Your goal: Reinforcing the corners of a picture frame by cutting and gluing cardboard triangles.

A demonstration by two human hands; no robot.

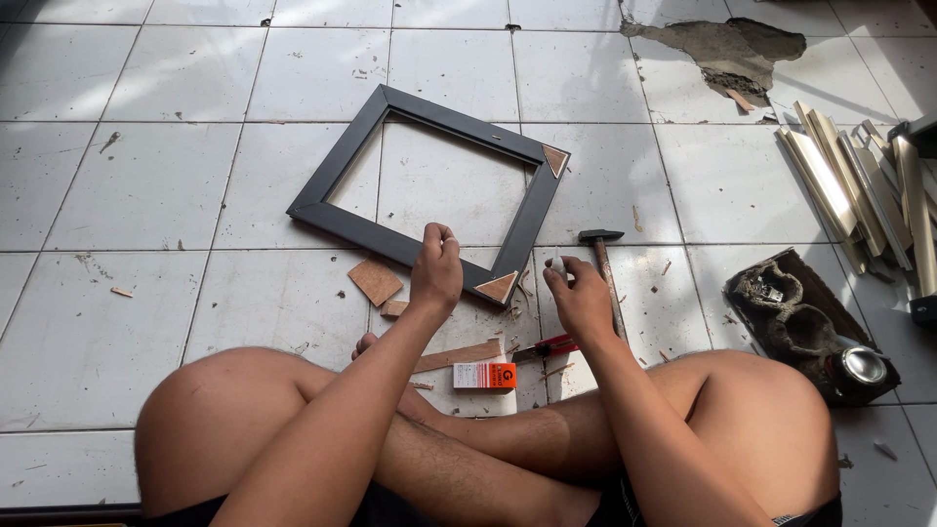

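My right hand (578, 298) is pinched around a small white tube (557, 262), held upright between thumb and fingertips just above the tiled floor (156, 185). My left hand (436, 268) is curled into a loose fist with the fingers drawn together; I cannot tell whether anything sits inside it. It hovers over the near rail of a black picture frame (332, 217), which lies flat on the floor ahead of my crossed legs, turned at an angle to the tile lines. Between my two hands, the frame's near right corner carries a triangular wooden corner brace (498, 287); a second triangular brace (555, 159) sits in the far right corner. Just left of my left hand lies a square brown board offcut (375, 281), with a smaller scrap touching its near side. A hammer (603, 262) lies beside my right hand, head pointing away from me. Nearer my legs I note a red-handled tool (547, 346), partly hidden by my right forearm, and a small orange-and-white box (485, 376). Towards the right edge of the floor there is a bundle of pale moulding strips (849, 176) and a dark tray of clutter (795, 317) with a metal tin.
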